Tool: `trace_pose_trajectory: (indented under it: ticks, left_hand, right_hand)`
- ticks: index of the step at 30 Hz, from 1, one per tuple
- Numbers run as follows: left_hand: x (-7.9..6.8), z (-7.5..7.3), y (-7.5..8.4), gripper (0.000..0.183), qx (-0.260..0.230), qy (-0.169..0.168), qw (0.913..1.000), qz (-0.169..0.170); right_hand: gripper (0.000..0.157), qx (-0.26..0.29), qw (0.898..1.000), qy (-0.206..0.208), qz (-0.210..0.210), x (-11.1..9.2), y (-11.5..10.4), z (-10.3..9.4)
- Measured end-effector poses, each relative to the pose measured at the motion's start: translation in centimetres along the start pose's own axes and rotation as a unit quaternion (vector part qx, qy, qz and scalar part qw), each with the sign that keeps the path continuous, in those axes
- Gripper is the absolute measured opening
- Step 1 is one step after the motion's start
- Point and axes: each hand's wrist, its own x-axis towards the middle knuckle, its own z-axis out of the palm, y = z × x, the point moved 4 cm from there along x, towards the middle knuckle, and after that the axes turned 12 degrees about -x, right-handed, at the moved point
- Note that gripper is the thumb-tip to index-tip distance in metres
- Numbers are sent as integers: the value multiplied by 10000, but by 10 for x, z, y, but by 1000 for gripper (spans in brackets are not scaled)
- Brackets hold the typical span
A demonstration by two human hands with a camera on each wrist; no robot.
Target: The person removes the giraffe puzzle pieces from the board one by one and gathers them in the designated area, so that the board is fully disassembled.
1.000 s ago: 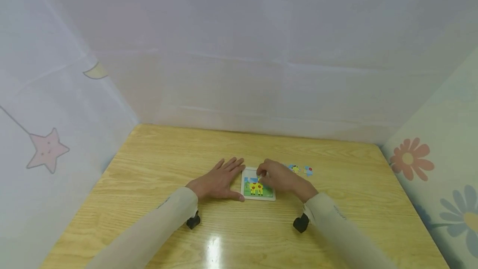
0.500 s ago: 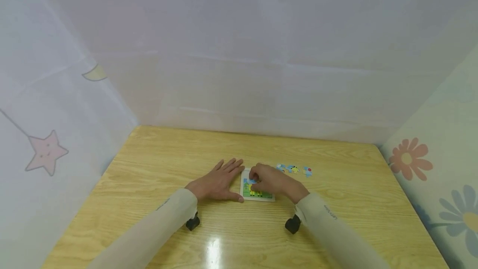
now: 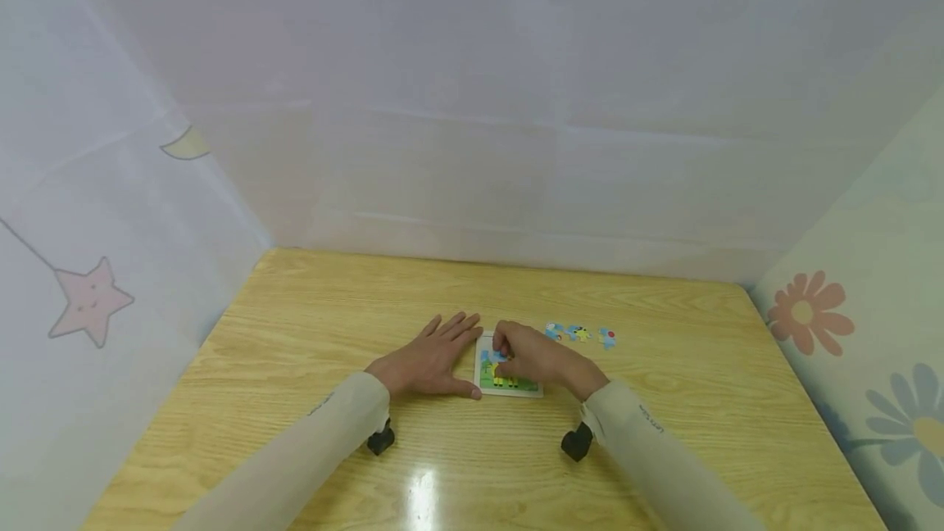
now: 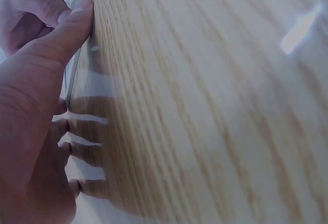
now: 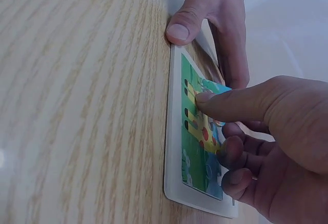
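A small jigsaw puzzle board (image 3: 525, 392) with a white frame lies on the table, showing a yellow, red-spotted giraffe on green. My left hand (image 3: 428, 363) rests beside it with fingers spread, thumb and fingertips against its left edge. Over the board, my right hand (image 3: 542, 357) pinches a blue puzzle piece (image 3: 497, 356) at the upper left of the picture; fingers hide most of the piece. In the right wrist view the thumb (image 5: 236, 102) touches the picture and the other fingers curl. The left wrist view shows the left thumb (image 4: 64, 34) along the frame.
Several loose puzzle pieces (image 3: 578, 333) in blue, yellow and red lie right of the board, behind the right hand. The wooden table (image 3: 332, 293) ends at a pale cloth wall behind, with printed cloth at both sides.
My right hand has moved left over the board to the upper left of the picture, bringing the loose pieces more into view. In the last half second it hardly moves. My left hand stays put.
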Motion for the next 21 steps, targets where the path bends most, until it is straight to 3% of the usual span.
trace_pose_trajectory:
  ticks: [8, 13, 21]
  left_hand:
    - [0, -1, 1, 108, -42, 21, 9999, 89]
    - [-1, -2, 2, 108, -64, 33, 9999, 104]
    - [-1, -2, 2, 109, -76, 9, 9999, 85]
  right_hand:
    - [23, 34, 9998, 81, -191, -3, -6, 2]
    - [15, -365, 9985, 108, -404, -3, -7, 5]
    - [22, -521, 9974, 280, -403, -8, -7, 2]
